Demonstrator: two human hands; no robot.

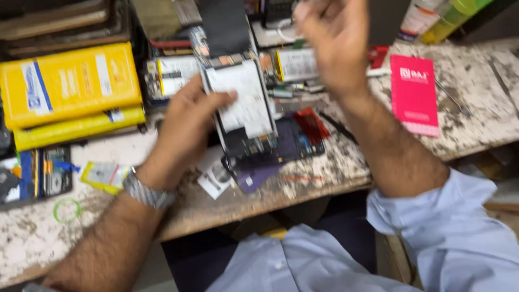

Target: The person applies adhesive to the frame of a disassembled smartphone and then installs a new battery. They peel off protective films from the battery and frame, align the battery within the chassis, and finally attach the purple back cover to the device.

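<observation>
My left hand (186,127) grips an opened phone (243,108) by its left edge, back cover off, white battery and dark circuit board showing. The phone is held tilted above the worn wooden bench (324,173). A metal watch (146,192) sits on that wrist. My right hand (332,40) is raised above and right of the phone, blurred, fingers loosely curled; whether it holds anything is unclear. Under the phone lie a dark phone part with red pieces (305,135) and a purple piece (251,178).
Yellow boxes (70,89) are stacked at the left. A pink packet (415,94) lies at the right beside a thin metal tool (454,100). Loose batteries (294,65) and parts crowd the back. A small yellow packet (102,176) and a green ring (67,210) lie front left.
</observation>
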